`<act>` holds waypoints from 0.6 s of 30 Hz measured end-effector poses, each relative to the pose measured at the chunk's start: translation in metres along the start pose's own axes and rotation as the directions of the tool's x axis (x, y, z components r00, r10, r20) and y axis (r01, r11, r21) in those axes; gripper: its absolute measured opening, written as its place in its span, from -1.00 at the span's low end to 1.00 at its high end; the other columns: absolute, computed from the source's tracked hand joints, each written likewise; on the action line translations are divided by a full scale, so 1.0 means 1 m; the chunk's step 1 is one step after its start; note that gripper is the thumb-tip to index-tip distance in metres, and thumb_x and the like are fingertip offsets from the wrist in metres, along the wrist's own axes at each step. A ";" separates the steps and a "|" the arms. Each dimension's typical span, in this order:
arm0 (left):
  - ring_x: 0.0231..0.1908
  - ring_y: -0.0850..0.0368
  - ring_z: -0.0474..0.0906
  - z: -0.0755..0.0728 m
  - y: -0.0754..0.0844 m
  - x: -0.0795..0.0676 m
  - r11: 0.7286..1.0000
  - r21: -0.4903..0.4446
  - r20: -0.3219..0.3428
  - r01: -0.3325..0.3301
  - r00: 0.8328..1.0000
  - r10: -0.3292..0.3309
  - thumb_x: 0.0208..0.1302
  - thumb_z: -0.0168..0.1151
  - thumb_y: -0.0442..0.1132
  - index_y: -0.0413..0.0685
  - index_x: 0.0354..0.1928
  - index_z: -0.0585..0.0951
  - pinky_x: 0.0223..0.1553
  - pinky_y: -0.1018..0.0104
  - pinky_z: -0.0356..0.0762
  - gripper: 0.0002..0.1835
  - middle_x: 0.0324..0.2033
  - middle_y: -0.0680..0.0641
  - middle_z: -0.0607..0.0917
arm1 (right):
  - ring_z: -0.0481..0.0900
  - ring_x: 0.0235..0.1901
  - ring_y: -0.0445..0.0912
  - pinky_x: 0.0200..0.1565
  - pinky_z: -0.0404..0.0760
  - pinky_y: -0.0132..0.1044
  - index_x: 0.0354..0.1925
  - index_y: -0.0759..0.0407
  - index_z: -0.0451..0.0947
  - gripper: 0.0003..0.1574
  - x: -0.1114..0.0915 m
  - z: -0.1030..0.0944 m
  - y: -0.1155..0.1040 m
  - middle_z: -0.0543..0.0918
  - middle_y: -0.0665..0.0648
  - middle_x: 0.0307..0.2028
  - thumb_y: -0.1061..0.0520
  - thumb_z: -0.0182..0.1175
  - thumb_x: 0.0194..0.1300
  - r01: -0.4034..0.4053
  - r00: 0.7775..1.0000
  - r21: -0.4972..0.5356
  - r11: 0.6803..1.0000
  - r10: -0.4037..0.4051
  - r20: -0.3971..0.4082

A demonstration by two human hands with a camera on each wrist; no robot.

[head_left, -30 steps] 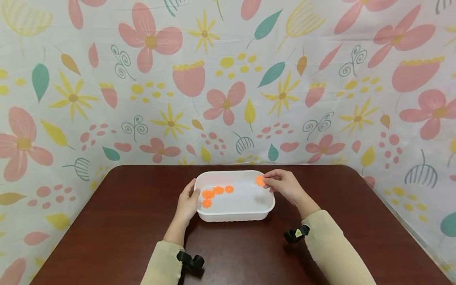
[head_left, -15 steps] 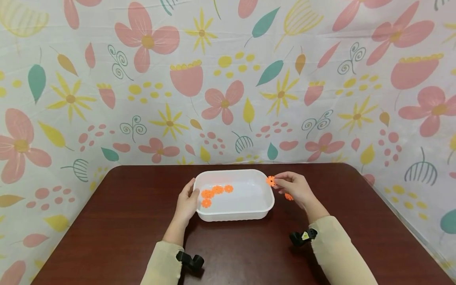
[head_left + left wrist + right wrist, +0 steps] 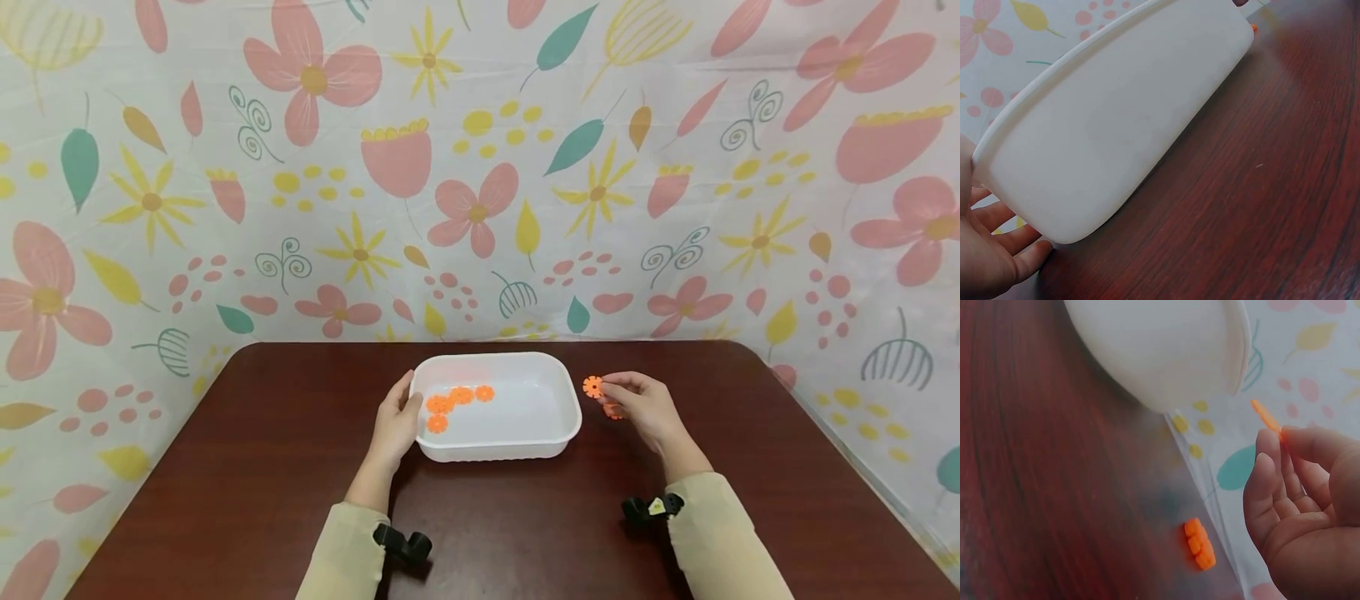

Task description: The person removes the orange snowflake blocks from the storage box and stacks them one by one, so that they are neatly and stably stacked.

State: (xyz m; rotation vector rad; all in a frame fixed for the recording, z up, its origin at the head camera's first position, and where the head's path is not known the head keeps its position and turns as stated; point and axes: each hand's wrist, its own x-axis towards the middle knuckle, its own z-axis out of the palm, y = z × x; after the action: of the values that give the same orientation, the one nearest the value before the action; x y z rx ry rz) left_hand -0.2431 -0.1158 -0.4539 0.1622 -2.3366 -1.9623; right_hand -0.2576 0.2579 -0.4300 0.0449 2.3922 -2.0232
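A white rectangular plastic basin (image 3: 525, 417) sits on the table, with several orange snowflake building discs (image 3: 438, 423) lying in its left half. My left hand (image 3: 395, 421) holds the basin's left end, thumb at the rim and fingers along the outer wall (image 3: 1019, 237). To the right of the basin, my right hand (image 3: 648, 408) pinches one orange notched disc (image 3: 592, 387) between thumb and fingers. In the right wrist view that disc (image 3: 1265, 415) appears edge-on. More orange discs (image 3: 1200, 544) lie on the table below the right hand, partly hidden by it in the head view.
The dark reddish-brown wooden table (image 3: 285, 467) reaches back to a wall covering with printed flowers (image 3: 480, 208). A black wrist camera (image 3: 405, 543) is strapped at the left sleeve, and another black camera (image 3: 651, 508) at the right one.
My right hand has moved right with the orange disc, from over the basin's right end to beyond its rim above the table. The left hand stays on the basin.
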 end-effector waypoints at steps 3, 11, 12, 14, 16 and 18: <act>0.17 -0.09 0.42 0.000 0.001 0.000 1.000 0.002 0.000 0.004 1.000 -0.004 0.41 -0.06 -0.19 0.04 0.42 0.23 0.17 -0.01 0.41 -0.46 0.25 -0.23 0.43 | 0.70 -0.37 -0.11 -0.24 0.68 -0.23 -0.04 0.34 0.50 -0.54 0.000 -0.004 0.006 0.66 -0.07 -0.43 0.05 0.29 0.21 0.007 1.000 0.017 1.000 -0.006 -0.015; 0.17 -0.10 0.42 0.002 0.001 -0.001 1.000 -0.005 0.006 0.002 1.000 -0.002 0.41 -0.06 -0.20 0.01 0.42 0.22 0.16 0.00 0.42 -0.46 0.26 -0.24 0.42 | 0.66 -0.43 -0.24 -0.35 0.67 -0.34 -0.15 0.18 0.60 -0.74 -0.002 -0.015 0.019 0.68 -0.10 -0.47 0.10 0.30 0.20 0.021 0.998 0.095 0.995 -0.015 -0.067; 0.17 -0.11 0.42 0.002 0.001 -0.001 1.000 -0.006 0.009 -0.001 1.000 0.001 0.41 -0.06 -0.20 0.01 0.42 0.22 0.16 0.00 0.42 -0.46 0.26 -0.24 0.42 | 0.66 -0.43 -0.25 -0.37 0.66 -0.36 -0.17 0.15 0.60 -0.77 -0.002 -0.017 0.020 0.68 -0.11 -0.47 0.10 0.30 0.20 0.019 0.997 0.102 0.995 -0.011 -0.074; 0.17 -0.10 0.43 0.002 0.001 -0.001 1.000 -0.007 0.009 0.004 1.000 -0.004 0.41 -0.06 -0.20 0.02 0.42 0.22 0.16 0.01 0.42 -0.45 0.26 -0.23 0.42 | 0.65 -0.43 -0.27 -0.39 0.65 -0.38 -0.20 0.10 0.61 -0.82 -0.002 -0.019 0.022 0.68 -0.12 -0.48 0.10 0.30 0.20 0.009 0.997 0.121 0.993 0.001 -0.080; 0.15 -0.09 0.44 0.001 0.001 -0.001 1.000 -0.003 0.002 0.001 1.000 -0.001 0.41 -0.05 -0.20 0.01 0.42 0.23 0.15 0.02 0.44 -0.45 0.25 -0.22 0.43 | 0.66 -0.43 -0.27 -0.40 0.64 -0.40 -0.21 0.08 0.62 -0.84 -0.002 -0.021 0.025 0.69 -0.12 -0.47 0.10 0.29 0.21 0.002 0.997 0.140 0.990 0.009 -0.078; 0.13 -0.08 0.45 0.001 0.001 0.000 1.000 0.002 -0.006 -0.004 1.000 0.004 0.41 -0.05 -0.21 0.01 0.41 0.23 0.12 0.03 0.45 -0.46 0.23 -0.23 0.45 | 0.66 -0.43 -0.28 -0.41 0.63 -0.41 -0.22 0.07 0.63 -0.86 -0.001 -0.023 0.027 0.69 -0.12 -0.47 0.11 0.29 0.21 -0.005 0.997 0.156 0.988 0.017 -0.074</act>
State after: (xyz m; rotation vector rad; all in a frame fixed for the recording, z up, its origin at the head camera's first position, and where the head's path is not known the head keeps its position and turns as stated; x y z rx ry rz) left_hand -0.2430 -0.1148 -0.4529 0.1638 -2.3338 -1.9546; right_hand -0.2552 0.2848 -0.4530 0.1368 2.2635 -2.2381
